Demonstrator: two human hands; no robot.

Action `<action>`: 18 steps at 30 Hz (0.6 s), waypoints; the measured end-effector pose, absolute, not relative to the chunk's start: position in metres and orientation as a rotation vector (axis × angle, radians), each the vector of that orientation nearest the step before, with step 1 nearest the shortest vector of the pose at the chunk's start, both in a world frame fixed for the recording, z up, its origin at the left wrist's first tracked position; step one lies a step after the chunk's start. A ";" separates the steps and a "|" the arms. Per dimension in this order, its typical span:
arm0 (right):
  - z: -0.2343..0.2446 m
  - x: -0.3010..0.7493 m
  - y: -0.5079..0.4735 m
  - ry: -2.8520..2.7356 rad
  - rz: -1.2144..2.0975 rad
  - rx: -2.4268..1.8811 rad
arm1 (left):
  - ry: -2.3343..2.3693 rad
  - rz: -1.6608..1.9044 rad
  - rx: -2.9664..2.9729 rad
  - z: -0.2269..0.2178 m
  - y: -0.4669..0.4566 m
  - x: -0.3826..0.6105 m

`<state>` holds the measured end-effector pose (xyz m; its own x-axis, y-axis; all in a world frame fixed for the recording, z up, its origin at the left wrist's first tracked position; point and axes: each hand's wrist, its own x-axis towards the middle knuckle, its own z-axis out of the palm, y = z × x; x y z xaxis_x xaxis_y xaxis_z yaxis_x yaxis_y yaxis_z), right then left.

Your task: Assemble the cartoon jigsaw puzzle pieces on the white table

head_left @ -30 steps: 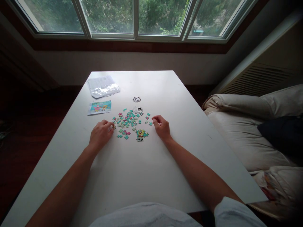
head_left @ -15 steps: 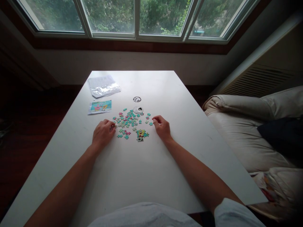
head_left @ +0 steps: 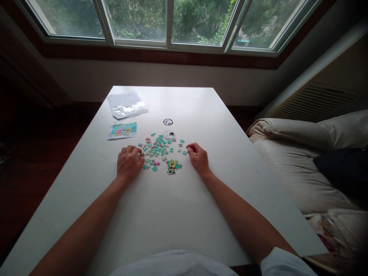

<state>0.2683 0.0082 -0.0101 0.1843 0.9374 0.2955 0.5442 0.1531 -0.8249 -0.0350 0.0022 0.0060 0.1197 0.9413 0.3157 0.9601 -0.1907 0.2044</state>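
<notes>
Loose puzzle pieces (head_left: 158, 147), mostly teal and green with some pink, lie scattered at the centre of the frame on a white table (head_left: 172, 214). A joined block (head_left: 172, 166) showing a yellow figure sits at the lower right of the scatter, between the hands.

Left hand (head_left: 130, 163): left of centre, palm down, fingers bent, tips at the left edge of the scatter. A small piece shows at the fingertips; cannot tell whether it is gripped or only touched.

Right hand (head_left: 198, 158): right of centre, fingers curled, thumb and forefinger drawn together; cannot tell whether anything is between them. Nearest item: a teal piece (head_left: 184, 152) just beside the fingertips.

Printed card (head_left: 123, 130): left of the scatter, flat. Clear bag (head_left: 128, 105): above it, upper left. Two round items, upper disc (head_left: 168, 122) and lower disc (head_left: 169, 135), at upper centre; lower one borders the pieces.
</notes>
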 end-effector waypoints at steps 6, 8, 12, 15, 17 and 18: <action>-0.010 0.268 0.008 -1.485 0.537 -1.525 | -1.994 -0.593 -2.290 0.008 0.003 -0.034; -0.009 0.268 0.008 -1.481 0.546 -1.527 | -1.957 -0.645 -2.336 0.007 0.003 -0.032; -0.009 0.267 0.009 -1.478 0.549 -1.531 | -1.775 -0.733 -2.528 0.004 -0.004 -0.021; -0.009 0.267 0.009 -1.476 0.545 -1.541 | -1.596 -0.729 -2.707 0.001 -0.014 -0.010; -0.009 0.266 0.009 -1.477 0.542 -1.546 | -1.450 -0.714 -2.825 0.000 -0.023 -0.002; -0.009 0.266 0.009 -1.479 0.539 -1.548 | -1.374 -0.700 -2.882 0.000 -0.027 0.001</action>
<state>0.2661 0.0089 -0.0094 0.1887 0.9454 0.2656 0.5528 0.1212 -0.8245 0.0015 -0.0268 0.0001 0.5565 0.7655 0.3229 0.7112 -0.6399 0.2911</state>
